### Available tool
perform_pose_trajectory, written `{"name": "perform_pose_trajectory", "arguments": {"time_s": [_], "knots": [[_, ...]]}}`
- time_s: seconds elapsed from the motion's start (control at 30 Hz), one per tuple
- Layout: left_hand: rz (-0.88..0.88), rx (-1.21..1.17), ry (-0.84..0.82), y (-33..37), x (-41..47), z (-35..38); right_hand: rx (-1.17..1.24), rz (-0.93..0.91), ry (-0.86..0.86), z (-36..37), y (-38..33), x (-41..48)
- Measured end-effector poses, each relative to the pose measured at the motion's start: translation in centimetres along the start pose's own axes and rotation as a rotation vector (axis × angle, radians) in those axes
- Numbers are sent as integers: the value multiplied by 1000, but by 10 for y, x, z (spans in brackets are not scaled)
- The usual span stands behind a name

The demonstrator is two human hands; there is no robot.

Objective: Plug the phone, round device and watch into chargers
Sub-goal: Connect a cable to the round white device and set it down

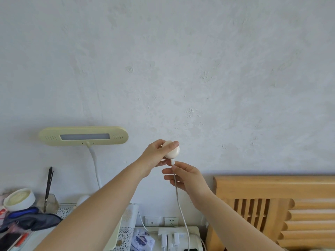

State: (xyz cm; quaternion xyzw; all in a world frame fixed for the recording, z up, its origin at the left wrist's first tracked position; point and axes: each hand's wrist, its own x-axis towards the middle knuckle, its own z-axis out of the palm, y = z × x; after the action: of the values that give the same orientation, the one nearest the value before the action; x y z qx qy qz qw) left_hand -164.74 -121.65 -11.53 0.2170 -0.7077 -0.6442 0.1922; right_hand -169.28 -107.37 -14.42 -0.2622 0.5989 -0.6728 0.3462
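My left hand (157, 155) grips a cream round device (172, 151), held up in front of the white wall. A white charging cable (181, 205) has its plug (172, 161) at the device's lower edge. My right hand (183, 176) pinches the cable just below that plug. The cable hangs down to a white power strip (181, 236) with several white plugs in it. The phone and the watch cannot be made out with certainty.
A pale yellow desk lamp (83, 135) on a white gooseneck stands at left. A white bowl (19, 198), a glass with dark sticks (47, 201) and clutter lie at the lower left. Wall sockets (161, 221) sit low. A wooden headboard (272, 211) fills the lower right.
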Motion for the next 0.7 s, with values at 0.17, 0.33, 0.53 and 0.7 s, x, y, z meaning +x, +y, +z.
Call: {"name": "perform_pose_trajectory", "arguments": {"time_s": [0.17, 0.33, 0.53, 0.7], "knots": [[-21, -91, -10, -2, -5, -2, -73, 40, -30, 1, 6, -4], [-21, -83, -6, -5, -9, -2, -91, 63, -41, 4, 12, -9], [-15, -89, 3, -8, -12, 0, -88, 74, -45, 1, 13, -10], [-13, -82, 4, -12, -11, 3, -72, 86, -50, -3, 15, -12]]}}
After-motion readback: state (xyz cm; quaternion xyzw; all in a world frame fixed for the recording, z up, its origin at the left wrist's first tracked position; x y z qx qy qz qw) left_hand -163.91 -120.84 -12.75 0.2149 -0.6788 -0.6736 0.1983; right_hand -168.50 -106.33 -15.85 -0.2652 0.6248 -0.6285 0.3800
